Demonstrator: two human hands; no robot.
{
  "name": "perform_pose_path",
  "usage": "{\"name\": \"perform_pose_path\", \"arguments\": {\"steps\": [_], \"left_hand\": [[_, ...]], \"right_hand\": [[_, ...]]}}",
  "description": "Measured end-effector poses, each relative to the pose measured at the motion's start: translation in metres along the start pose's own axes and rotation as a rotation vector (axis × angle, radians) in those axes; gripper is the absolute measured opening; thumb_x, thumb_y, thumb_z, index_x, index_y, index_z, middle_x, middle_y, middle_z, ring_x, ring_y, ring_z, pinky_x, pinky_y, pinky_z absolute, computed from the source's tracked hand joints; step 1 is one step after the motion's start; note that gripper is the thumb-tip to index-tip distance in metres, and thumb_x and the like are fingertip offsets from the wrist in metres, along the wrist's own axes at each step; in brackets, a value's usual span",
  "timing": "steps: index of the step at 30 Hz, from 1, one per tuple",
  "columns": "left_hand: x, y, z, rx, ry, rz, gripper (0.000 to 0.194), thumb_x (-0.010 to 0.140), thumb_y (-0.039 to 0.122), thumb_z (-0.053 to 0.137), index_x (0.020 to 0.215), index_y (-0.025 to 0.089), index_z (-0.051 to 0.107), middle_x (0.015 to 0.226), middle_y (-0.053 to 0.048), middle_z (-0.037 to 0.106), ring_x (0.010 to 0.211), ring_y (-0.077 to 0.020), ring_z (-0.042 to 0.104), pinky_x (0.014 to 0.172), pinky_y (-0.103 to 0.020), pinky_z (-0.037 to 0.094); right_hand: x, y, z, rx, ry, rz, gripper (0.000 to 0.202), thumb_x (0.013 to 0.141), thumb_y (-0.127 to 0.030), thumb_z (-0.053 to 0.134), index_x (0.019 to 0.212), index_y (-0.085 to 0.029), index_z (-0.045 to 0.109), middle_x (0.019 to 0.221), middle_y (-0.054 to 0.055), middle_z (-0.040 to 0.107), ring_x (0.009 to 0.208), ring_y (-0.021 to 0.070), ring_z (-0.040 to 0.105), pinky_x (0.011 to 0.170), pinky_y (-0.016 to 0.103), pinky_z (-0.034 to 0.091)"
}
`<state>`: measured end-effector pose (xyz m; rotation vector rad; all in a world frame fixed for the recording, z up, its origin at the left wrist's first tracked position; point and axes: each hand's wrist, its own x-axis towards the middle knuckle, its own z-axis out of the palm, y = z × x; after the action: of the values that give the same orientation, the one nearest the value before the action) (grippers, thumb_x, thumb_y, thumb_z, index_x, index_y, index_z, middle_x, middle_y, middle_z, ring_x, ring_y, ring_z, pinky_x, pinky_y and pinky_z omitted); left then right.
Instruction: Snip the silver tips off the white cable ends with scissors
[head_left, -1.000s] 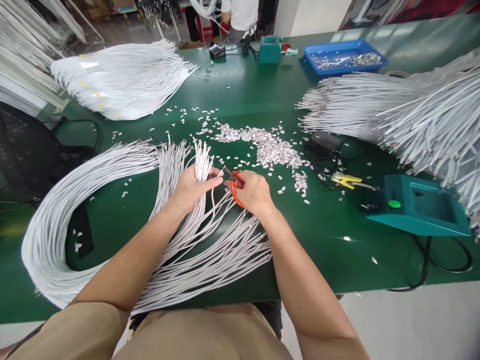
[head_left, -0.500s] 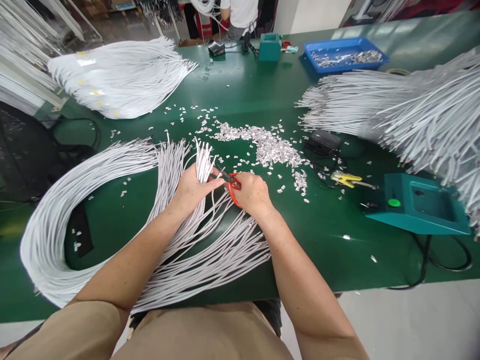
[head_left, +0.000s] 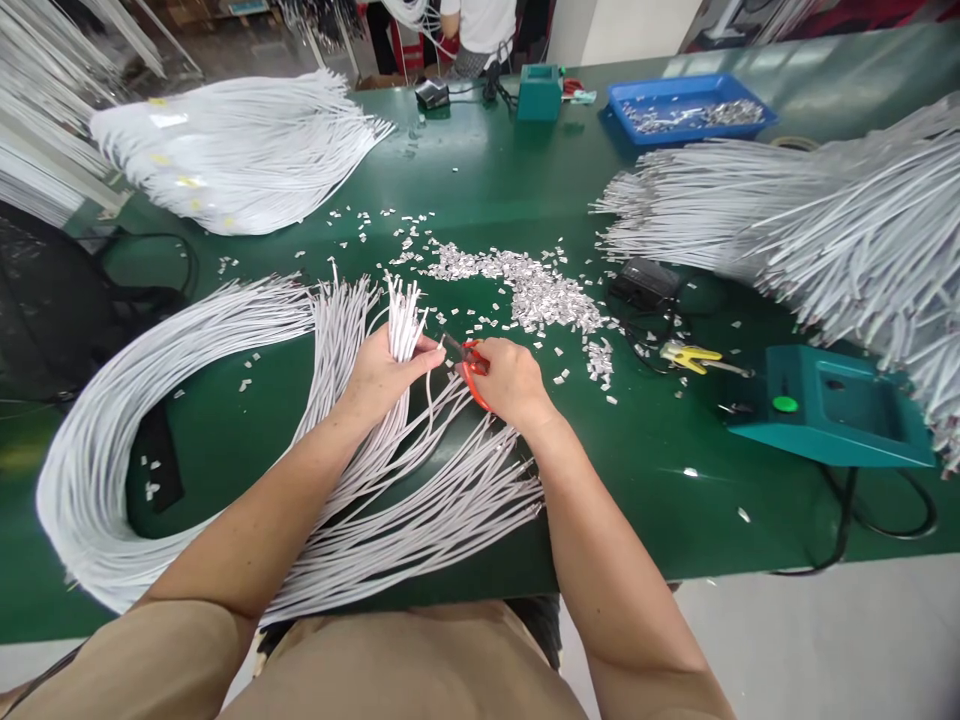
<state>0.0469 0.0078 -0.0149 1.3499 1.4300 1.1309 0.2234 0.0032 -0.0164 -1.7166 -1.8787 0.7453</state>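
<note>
My left hand (head_left: 386,372) is closed around a bunch of white cables (head_left: 403,318), whose cut ends stick up above the fingers. Between its thumb and forefinger the tip of a single cable is pinched, pointing toward the tool on the right. My right hand (head_left: 512,378) grips red-handled pliers or cutters (head_left: 474,372); their dark jaws lie beside that cable tip. Whether the jaws touch it I cannot tell. More white cables (head_left: 405,540) run beneath both forearms, and a long looped bundle (head_left: 82,470) curves around on the left.
Small silvery pieces (head_left: 551,295) lie scattered across the green table (head_left: 637,520). A teal device (head_left: 832,410), yellow-handled tool (head_left: 690,357) and black box (head_left: 645,285) stand right. Cable heaps (head_left: 232,150) lie left and right (head_left: 750,200). A blue tray (head_left: 690,105) and a person (head_left: 484,35) are behind.
The pliers and my right hand have shifted slightly right, away from my left hand. The jaws now sit a little farther from the left fingers.
</note>
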Motion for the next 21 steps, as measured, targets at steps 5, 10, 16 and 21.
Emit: {"name": "perform_pose_path", "arguments": {"steps": [5,10,16,21], "left_hand": [[0.000,0.001,0.001,0.088,-0.006,-0.014,0.035,0.059,0.035,0.084,0.082,0.018,0.065,0.078,-0.001,0.070,0.072,-0.0169,0.064,0.071,-0.031,0.050],[-0.002,0.004,0.002,0.142,-0.037,-0.018,0.038,0.059,0.038,0.084,0.084,0.018,0.065,0.077,0.000,0.069,0.069,-0.0163,0.063,0.068,-0.030,0.050],[-0.003,0.004,0.003,0.019,-0.095,-0.068,0.034,0.064,0.036,0.081,0.086,0.018,0.063,0.078,-0.001,0.071,0.072,-0.0188,0.069,0.075,-0.034,0.054],[-0.006,0.008,0.006,-0.021,-0.118,-0.033,0.026,0.069,0.031,0.076,0.088,0.017,0.062,0.079,-0.002,0.072,0.074,-0.0187,0.070,0.079,-0.036,0.056]], "right_hand": [[0.000,-0.007,-0.002,0.721,0.029,0.069,0.017,0.073,-0.034,0.068,0.079,-0.018,0.073,0.076,0.000,0.068,0.071,0.0138,0.058,0.069,0.028,0.044],[-0.002,-0.016,0.006,1.027,0.051,0.110,0.012,0.067,-0.031,0.073,0.073,-0.020,0.073,0.079,0.000,0.071,0.077,0.0151,0.062,0.079,0.031,0.047],[-0.001,-0.014,0.006,1.098,0.017,0.206,0.009,0.063,-0.027,0.074,0.068,-0.020,0.072,0.068,-0.002,0.066,0.067,0.0123,0.056,0.073,0.029,0.045],[0.000,-0.016,0.012,1.197,0.015,0.284,0.011,0.060,-0.026,0.073,0.067,-0.018,0.071,0.063,-0.003,0.062,0.061,0.0108,0.050,0.064,0.027,0.040]]}}
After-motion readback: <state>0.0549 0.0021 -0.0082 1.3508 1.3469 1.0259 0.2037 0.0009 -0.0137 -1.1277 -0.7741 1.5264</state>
